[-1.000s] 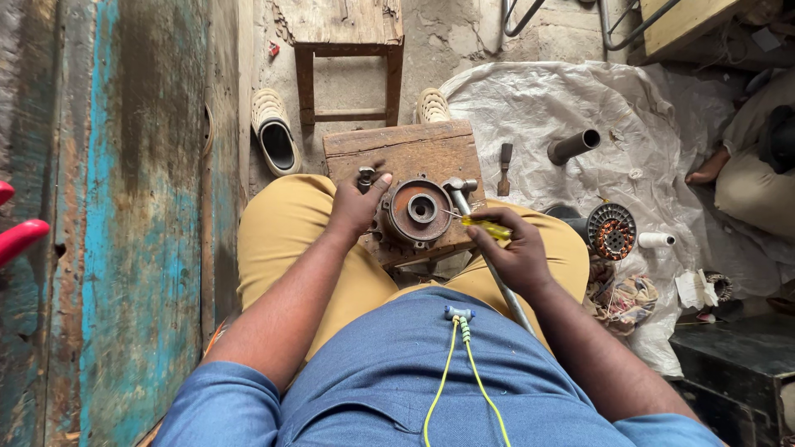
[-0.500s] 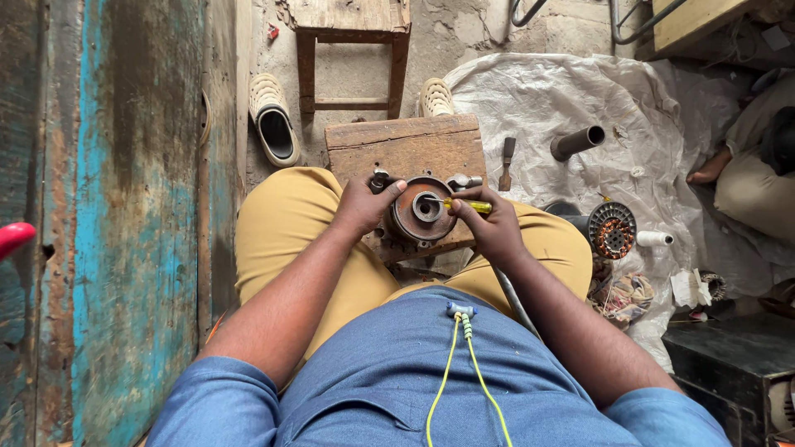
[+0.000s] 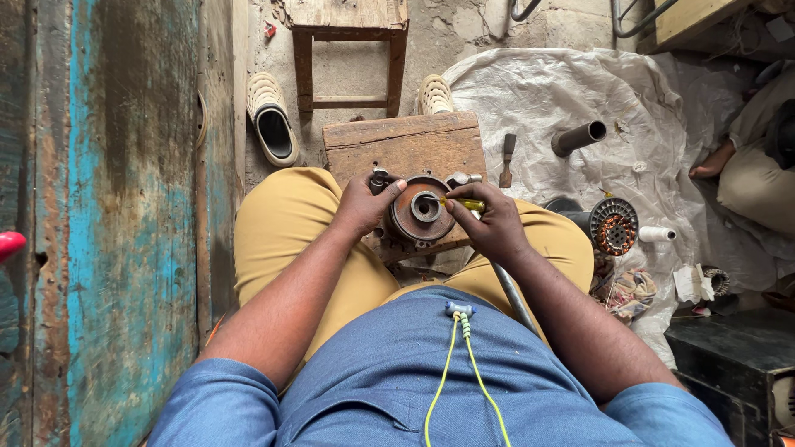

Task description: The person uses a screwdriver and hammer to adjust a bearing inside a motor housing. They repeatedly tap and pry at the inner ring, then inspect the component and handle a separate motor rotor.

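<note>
The left hand (image 3: 364,207) clasps the rusty round motor housing (image 3: 421,212) at nine o'clock; the right hand (image 3: 493,222) pinches a yellow-handled screwdriver (image 3: 464,203) at three. Housing unopened; screw work appears underway.

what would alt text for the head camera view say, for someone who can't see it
Seen from above, a seated person steadies a round rusty metal motor part on a worn wooden block with the left hand, while the right hand holds a yellow-handled screwdriver at its centre. A white sheet to the right holds a copper-wound stator and a grey pipe.
</note>
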